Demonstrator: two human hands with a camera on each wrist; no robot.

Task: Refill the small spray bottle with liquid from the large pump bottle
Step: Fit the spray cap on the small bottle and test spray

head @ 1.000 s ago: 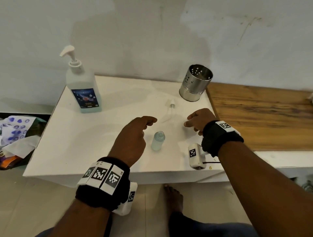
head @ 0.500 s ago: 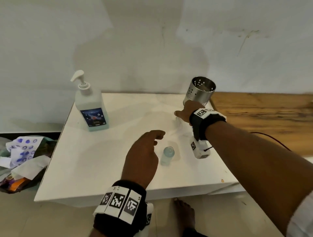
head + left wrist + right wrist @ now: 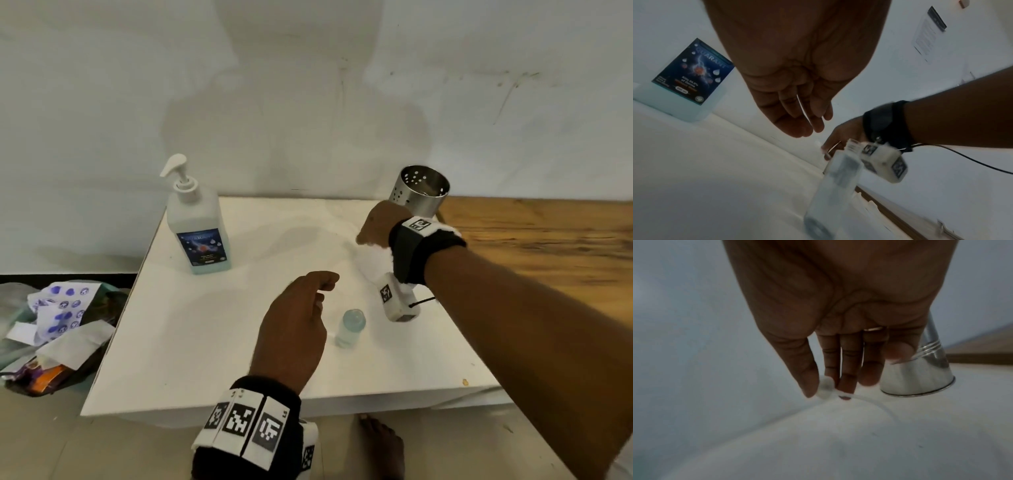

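The small clear spray bottle (image 3: 350, 327) stands uncapped on the white table (image 3: 205, 359); the left wrist view has it close up (image 3: 838, 186). My left hand (image 3: 298, 318) hovers just left of it, fingers loosely curled and holding nothing. The large pump bottle (image 3: 197, 222) with a dark blue label (image 3: 692, 73) stands at the table's far left. My right hand (image 3: 363, 238) reaches to the far right of the table. In the right wrist view its thumb and forefinger pinch the white spray head (image 3: 825, 389), whose thin dip tube (image 3: 869, 400) curves down to the tabletop.
A perforated steel cup (image 3: 419, 192) stands right behind the right hand, also seen in the right wrist view (image 3: 920, 379). A wooden surface (image 3: 548, 246) adjoins the table on the right. Wrappers and papers (image 3: 58, 329) lie on the floor at left. A bare foot (image 3: 380, 442) shows below the table's front edge.
My right hand has moved away from the small bottle to the far right by the steel cup and now pinches the spray head. The left hand stays beside the bottle.
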